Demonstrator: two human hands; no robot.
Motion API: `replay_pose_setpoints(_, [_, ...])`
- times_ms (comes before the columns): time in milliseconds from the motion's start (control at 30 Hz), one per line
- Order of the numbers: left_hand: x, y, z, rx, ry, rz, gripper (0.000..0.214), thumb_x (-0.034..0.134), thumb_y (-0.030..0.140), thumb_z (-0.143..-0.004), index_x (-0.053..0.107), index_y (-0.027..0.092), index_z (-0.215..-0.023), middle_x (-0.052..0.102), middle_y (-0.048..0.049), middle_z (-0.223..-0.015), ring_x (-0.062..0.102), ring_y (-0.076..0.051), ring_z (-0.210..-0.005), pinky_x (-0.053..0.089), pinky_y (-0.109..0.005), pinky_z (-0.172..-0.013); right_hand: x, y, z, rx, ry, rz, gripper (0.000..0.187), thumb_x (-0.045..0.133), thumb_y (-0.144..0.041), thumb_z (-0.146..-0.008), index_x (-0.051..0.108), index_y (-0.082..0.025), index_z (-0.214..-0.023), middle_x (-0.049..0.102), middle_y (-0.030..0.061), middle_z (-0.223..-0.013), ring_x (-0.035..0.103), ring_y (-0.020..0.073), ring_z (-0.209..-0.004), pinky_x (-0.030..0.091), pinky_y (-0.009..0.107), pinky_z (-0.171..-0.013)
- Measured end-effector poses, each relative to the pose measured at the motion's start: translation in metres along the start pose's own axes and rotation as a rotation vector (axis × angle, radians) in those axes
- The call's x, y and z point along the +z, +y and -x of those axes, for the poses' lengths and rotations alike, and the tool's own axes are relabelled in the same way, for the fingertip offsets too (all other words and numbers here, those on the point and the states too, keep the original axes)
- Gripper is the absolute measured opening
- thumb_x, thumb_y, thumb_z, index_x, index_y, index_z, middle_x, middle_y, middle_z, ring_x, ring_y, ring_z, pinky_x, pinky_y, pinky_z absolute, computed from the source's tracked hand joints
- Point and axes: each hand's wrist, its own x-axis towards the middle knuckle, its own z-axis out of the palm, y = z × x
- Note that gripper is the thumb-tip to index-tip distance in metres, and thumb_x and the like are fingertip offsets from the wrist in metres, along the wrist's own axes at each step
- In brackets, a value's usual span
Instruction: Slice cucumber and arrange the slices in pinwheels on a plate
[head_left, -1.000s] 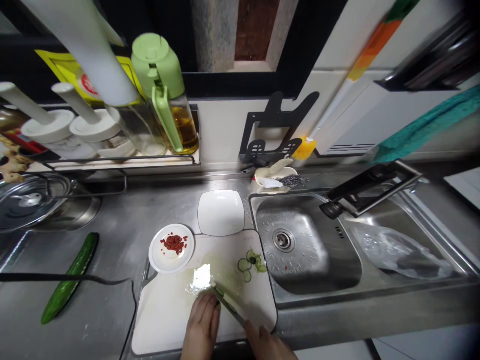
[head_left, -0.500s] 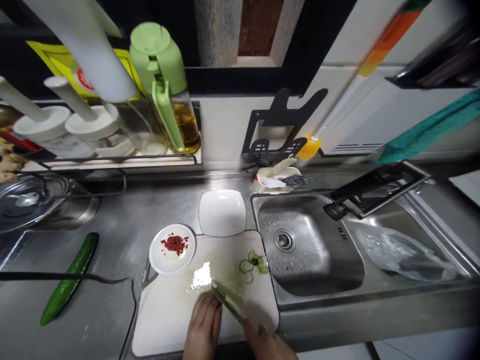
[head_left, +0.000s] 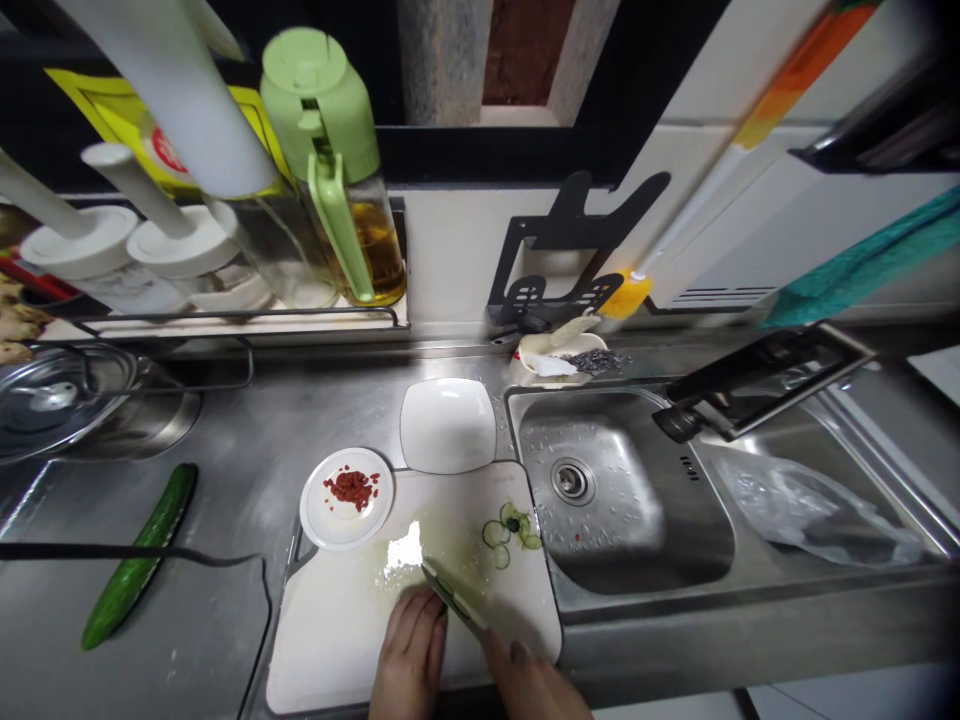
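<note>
A whole cucumber (head_left: 139, 556) lies at a slant on the steel table (head_left: 247, 440), well to the left. A small round plate (head_left: 346, 497) holds red bits (head_left: 351, 487), and a square white dish (head_left: 448, 425) sits just behind it to the right. The sink (head_left: 622, 500) is on the right, with a dark faucet (head_left: 757, 385) over it and a clear plastic bag (head_left: 814, 500) beside the basin. On the back shelf stands an oil bottle (head_left: 341, 170) with a green lid, next to white-lidded jars (head_left: 161, 255). A glass lid (head_left: 56, 395) rests at far left. A teal cloth (head_left: 862, 265) hangs at right.
</note>
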Motion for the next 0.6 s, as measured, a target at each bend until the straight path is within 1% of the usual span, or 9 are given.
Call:
replay_pose_setpoints(100, [0.0,-0.002,0.001,-0.008,-0.001,-0.01,0.025,0.045,0.019,-0.094,0.064,0.018,-0.11,0.073,-0.0065,-0.104,0.068,-0.018,-0.1,0.058,-0.033,-0.089,0.005,-0.001,-0.006,0.002,0.011,-0.008,0.063,0.032,0.006,-0.078,0.054,-0.024,-0.129,0.073,0.0098,-0.095,0.072,0.0233,-0.081,0.047,0.025,-0.058])
replay_pose_setpoints(167, [0.0,-0.003,0.002,0.008,-0.011,-0.014,0.026,0.044,0.02,-0.094,0.065,0.02,-0.111,0.073,-0.0062,-0.104,0.069,-0.018,-0.099,0.058,-0.033,-0.089,0.01,-0.002,-0.013,0.007,0.008,-0.024,0.063,0.031,0.007,-0.078,0.055,-0.023,-0.128,0.072,0.011,-0.093,0.072,0.0242,-0.081,0.048,0.026,-0.058])
replay_pose_setpoints(333, [0.002,-0.003,0.003,-0.018,-0.015,-0.028,0.027,0.042,0.021,-0.095,0.066,0.019,-0.11,0.073,-0.0072,-0.104,0.068,-0.018,-0.1,0.057,-0.036,-0.091,0.027,-0.005,-0.03,0.005,0.069,-0.013,0.057,0.031,0.008,-0.077,0.059,-0.02,-0.118,0.072,0.0104,-0.092,0.071,0.0211,-0.081,0.049,0.024,-0.062])
replay_pose_setpoints(433, [0.002,-0.002,0.003,-0.015,-0.012,-0.032,0.026,0.043,0.022,-0.096,0.066,0.019,-0.108,0.073,-0.0069,-0.103,0.068,-0.019,-0.1,0.057,-0.036,-0.091,0.034,-0.005,-0.036,0.014,0.067,-0.017,0.059,0.031,0.009,-0.075,0.059,-0.019,-0.119,0.071,0.0107,-0.092,0.07,0.0216,-0.08,0.048,0.025,-0.063])
replay_pose_setpoints(500, [0.002,-0.002,0.004,-0.012,-0.015,-0.031,0.026,0.043,0.022,-0.096,0.066,0.019,-0.109,0.073,-0.0066,-0.104,0.067,-0.018,-0.1,0.057,-0.036,-0.091,0.035,-0.004,-0.036,0.013,0.08,-0.018,0.059,0.032,0.009,-0.075,0.059,-0.02,-0.119,0.071,0.0106,-0.093,0.07,0.022,-0.081,0.048,0.026,-0.064])
replay_pose_setpoints(600, [0.001,-0.002,0.004,-0.017,-0.021,-0.027,0.027,0.043,0.022,-0.096,0.064,0.018,-0.113,0.072,-0.0066,-0.106,0.067,-0.018,-0.102,0.057,-0.035,-0.092,0.03,0.0,-0.03,0.007,0.092,-0.005,0.06,0.033,0.01,-0.075,0.058,-0.02,-0.12,0.071,0.0097,-0.096,0.069,0.0212,-0.085,0.048,0.025,-0.067])
